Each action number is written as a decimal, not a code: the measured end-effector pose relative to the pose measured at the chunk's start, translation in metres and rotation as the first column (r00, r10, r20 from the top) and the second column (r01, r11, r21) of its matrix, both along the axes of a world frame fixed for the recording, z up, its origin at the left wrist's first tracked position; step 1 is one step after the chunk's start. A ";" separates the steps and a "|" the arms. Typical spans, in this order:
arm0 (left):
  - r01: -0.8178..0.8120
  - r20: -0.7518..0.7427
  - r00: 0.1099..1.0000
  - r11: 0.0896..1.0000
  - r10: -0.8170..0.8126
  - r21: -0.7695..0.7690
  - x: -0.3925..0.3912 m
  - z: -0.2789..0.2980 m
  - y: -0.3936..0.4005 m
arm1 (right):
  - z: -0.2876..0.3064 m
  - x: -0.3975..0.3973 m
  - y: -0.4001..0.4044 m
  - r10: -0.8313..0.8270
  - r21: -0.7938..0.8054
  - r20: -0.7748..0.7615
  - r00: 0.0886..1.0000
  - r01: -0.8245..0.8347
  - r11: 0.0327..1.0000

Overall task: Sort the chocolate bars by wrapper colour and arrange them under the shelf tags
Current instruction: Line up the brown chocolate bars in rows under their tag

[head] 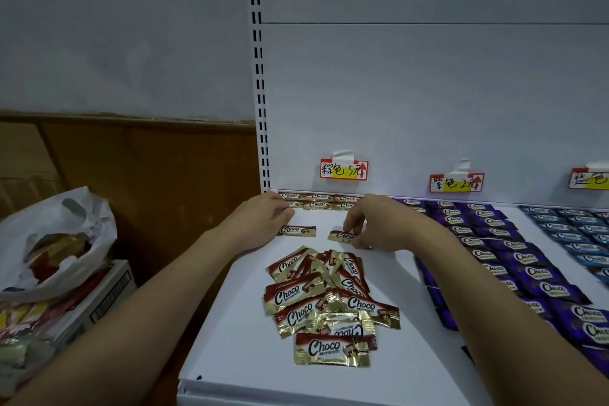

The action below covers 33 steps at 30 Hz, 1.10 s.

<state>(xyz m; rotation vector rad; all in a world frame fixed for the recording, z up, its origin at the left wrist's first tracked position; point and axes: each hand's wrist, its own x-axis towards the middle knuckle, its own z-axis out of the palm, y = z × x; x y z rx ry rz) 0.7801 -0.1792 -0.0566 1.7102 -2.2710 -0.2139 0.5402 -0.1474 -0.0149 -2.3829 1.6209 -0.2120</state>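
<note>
On the white shelf, the right hand pinches one brown Choco bar between thumb and fingers, while the left hand lies with fingers relaxed and spread, just beside another single brown bar. Two rows of brown bars sit at the back under the brown tag, and a loose pile of brown bars lies nearer the front edge. Purple bars fill the space under the purple tag, with blue bars further right.
</note>
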 end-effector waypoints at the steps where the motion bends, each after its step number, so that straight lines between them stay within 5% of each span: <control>1: 0.002 -0.008 1.000 1.000 -0.002 -0.010 0.000 0.001 0.001 | -0.001 0.000 -0.001 0.001 -0.001 0.003 1.000 -0.001 1.000; 5: 0.057 -0.097 0.993 0.994 -0.066 -0.096 0.002 0.006 0.012 | -0.002 -0.001 -0.003 -0.002 -0.008 0.017 1.000 0.002 1.000; 11: 0.235 -0.227 0.947 0.972 -0.228 0.002 0.008 0.011 0.029 | -0.002 -0.002 -0.004 -0.010 -0.013 0.067 0.998 0.011 1.000; 24: 0.039 -0.294 0.953 0.990 -0.078 -0.136 0.007 -0.001 0.015 | 0.012 0.019 -0.007 0.006 0.015 -0.047 0.999 -0.005 1.000; 33: -0.032 -0.319 0.947 0.978 -0.037 -0.206 0.002 -0.010 0.004 | 0.008 0.048 -0.026 -0.034 -0.175 -0.048 0.998 0.025 0.984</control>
